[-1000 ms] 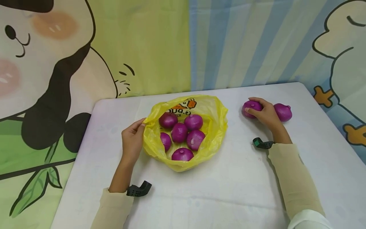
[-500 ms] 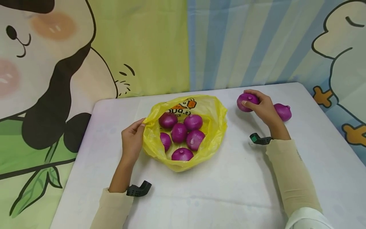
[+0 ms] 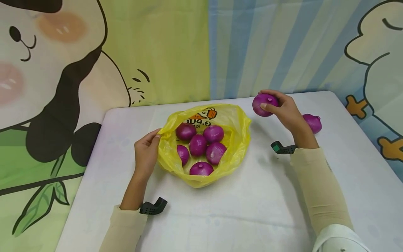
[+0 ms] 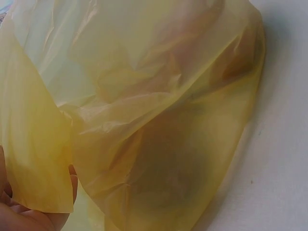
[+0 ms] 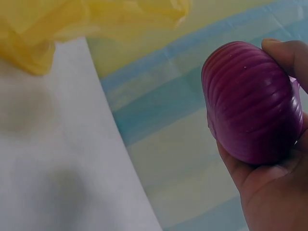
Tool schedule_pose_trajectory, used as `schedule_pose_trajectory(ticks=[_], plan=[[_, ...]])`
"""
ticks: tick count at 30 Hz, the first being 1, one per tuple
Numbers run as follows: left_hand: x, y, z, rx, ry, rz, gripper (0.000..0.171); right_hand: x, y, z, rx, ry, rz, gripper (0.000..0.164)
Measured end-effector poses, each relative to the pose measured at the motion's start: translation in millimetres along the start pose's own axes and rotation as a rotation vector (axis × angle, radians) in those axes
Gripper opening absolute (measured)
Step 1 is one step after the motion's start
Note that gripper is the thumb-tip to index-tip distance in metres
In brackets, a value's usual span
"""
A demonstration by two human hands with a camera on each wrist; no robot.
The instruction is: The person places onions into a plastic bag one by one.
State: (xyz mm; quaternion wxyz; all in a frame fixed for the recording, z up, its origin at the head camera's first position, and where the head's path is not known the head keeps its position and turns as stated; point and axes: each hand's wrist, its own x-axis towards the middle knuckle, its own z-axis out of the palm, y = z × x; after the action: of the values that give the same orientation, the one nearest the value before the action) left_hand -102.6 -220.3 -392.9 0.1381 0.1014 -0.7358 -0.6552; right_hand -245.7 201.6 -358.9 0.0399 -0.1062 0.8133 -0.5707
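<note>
A yellow plastic bag (image 3: 236, 154) lies with its mouth spread wide near the middle of the table, several purple onions (image 3: 198, 145) inside it. My left hand (image 3: 146, 154) pinches the bag's left rim between thumb and fingers; in the left wrist view the bag's crumpled side (image 4: 159, 120) fills most of the picture. To the right of the bag, my right hand (image 3: 284, 110) grips one purple onion (image 3: 263, 104) above the table, and the right wrist view shows this onion (image 5: 252, 103) large between thumb and fingers. Another onion (image 3: 312, 123) rests on the table behind the right wrist.
The white-covered table (image 3: 245, 206) ends at a back edge just beyond the bag. Behind it hangs a printed curtain (image 3: 157, 52) with cartoon animals. Each wrist carries a small black camera mount, one at the left sleeve (image 3: 126, 224) and one at the right sleeve (image 3: 321, 189).
My right hand has lifted the onion off the table and carried it leftward and away from me, toward the bag. My left hand keeps its pinch on the rim.
</note>
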Motion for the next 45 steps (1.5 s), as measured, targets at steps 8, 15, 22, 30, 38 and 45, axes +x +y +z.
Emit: schedule_pose_trajectory(ticks=[8, 15, 22, 30, 38, 45], plan=[[0.4, -0.5, -1.0, 0.005, 0.009, -0.004, 0.028, 7, -22, 18, 0.045, -0.079, -0.082, 0.049], [-1.3, -4.0, -2.2, 0.008, 0.016, -0.026, 0.028, 10, -32, 34, 0.161, -0.202, -0.18, 0.047], [-1.2, -3.7, -0.8, 0.012, 0.01, -0.013, 0.028, 12, -42, 48, 0.277, -0.316, -0.277, 0.044], [-2.0, -1.1, 1.6, 0.01, 0.0, -0.007, 0.027, 13, -54, 61, 0.324, -0.385, -0.33, 0.043], [-1.2, 0.0, 2.4, 0.01, -0.009, -0.012, 0.027, 17, -67, 77, 0.293, -0.441, -0.384, 0.043], [0.0, -1.1, 3.2, 0.006, -0.013, -0.01, 0.027, 19, -71, 96, 0.308, -0.533, -0.396, 0.043]])
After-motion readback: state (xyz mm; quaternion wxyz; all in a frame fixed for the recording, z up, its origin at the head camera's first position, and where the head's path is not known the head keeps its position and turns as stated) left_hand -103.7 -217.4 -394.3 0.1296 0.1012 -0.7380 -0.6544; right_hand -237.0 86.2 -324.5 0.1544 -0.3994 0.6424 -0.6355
